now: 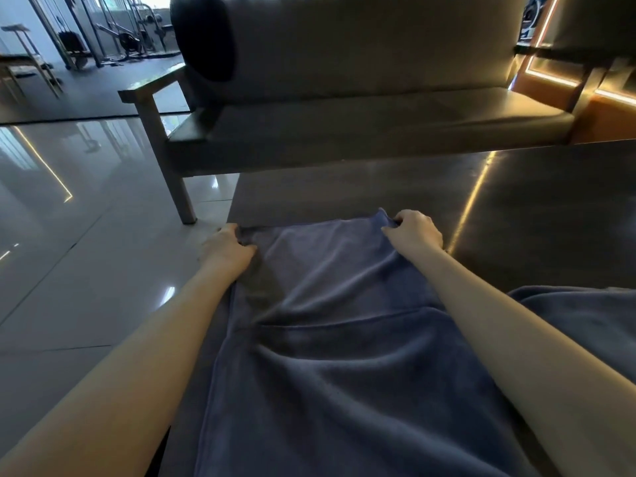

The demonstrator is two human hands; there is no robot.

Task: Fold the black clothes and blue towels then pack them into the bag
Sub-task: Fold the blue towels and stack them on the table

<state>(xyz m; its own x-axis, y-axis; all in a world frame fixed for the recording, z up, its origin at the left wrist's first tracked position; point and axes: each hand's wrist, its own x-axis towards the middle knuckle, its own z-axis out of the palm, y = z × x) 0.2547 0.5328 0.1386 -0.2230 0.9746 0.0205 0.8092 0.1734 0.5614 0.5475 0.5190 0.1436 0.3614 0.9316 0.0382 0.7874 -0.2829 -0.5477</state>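
Observation:
A blue towel (330, 339) lies stretched lengthwise on a dark table (533, 215), running from the near edge toward the far side. My left hand (227, 249) grips its far left corner at the table's left edge. My right hand (414, 230) pinches the far right corner, which is lifted slightly into a small peak. More blue fabric (578, 315) lies bunched to the right, partly behind my right forearm. A black cloth (203, 39) hangs over the back of the sofa at the far left.
A dark sofa (378, 125) with wooden arms stands just beyond the table. Glossy tiled floor (86, 218) lies to the left. Gym equipment (124, 32) fills the far left background. Lit orange panels (605, 98) are at the far right.

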